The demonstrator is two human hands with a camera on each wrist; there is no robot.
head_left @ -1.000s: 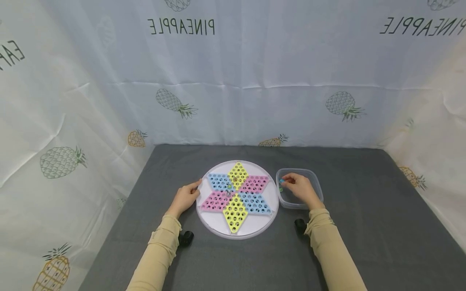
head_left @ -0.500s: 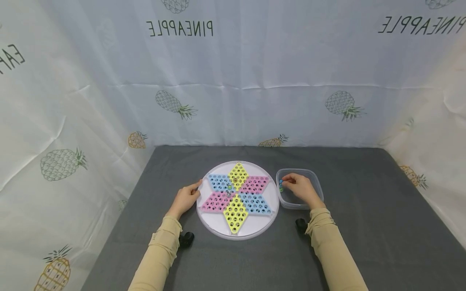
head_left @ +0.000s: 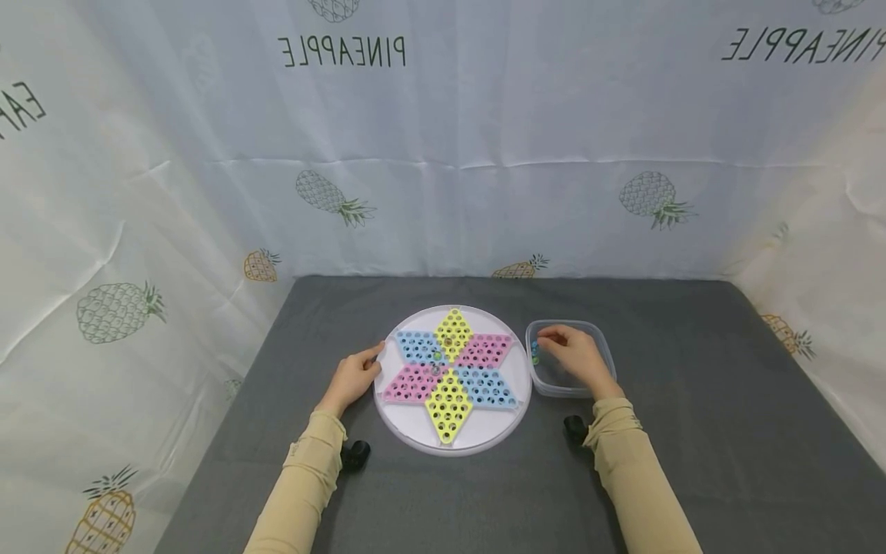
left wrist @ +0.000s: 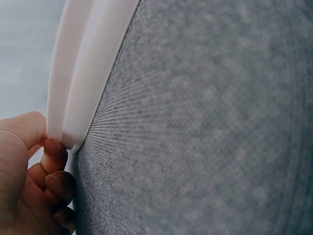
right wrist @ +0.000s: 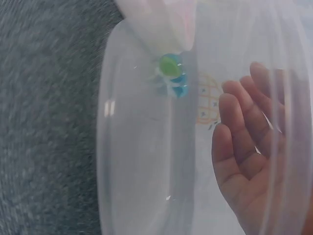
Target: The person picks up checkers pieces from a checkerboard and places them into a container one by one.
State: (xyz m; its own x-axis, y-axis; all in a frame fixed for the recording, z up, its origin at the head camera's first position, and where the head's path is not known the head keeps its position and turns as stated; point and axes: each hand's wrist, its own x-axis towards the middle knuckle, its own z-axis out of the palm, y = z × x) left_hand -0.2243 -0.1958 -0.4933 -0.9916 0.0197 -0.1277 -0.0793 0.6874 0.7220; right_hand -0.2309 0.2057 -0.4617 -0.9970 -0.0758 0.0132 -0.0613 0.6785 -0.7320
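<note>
A round white Chinese checkers board (head_left: 487, 431) with a pink, yellow and blue star lies mid-table. At its left edge my left hand (head_left: 351, 378) pinches the rim, thumb above and curled index finger at the edge in the left wrist view. Over the clear plastic container (head_left: 564, 392) my right hand (head_left: 573, 355) hovers with relaxed, slightly bent fingers and nothing between them. A green marble (right wrist: 169, 65) and blue marbles (right wrist: 181, 91) are gathered at one end of the container. Three marbles, including a green marble (head_left: 438, 356), sit near the star's centre.
The container stands close against the board's right side. A dark grey cloth (head_left: 443, 500) covers the table. A pineapple-print curtain (head_left: 484, 208) hangs behind and at both sides. Black wrist cameras, such as the left camera (head_left: 356, 455), jut inward below the hands.
A blue marble at the right fingertips has been let go and lies by the container's left wall. The right fingers have lifted slightly away from the marbles. The left hand keeps its place.
</note>
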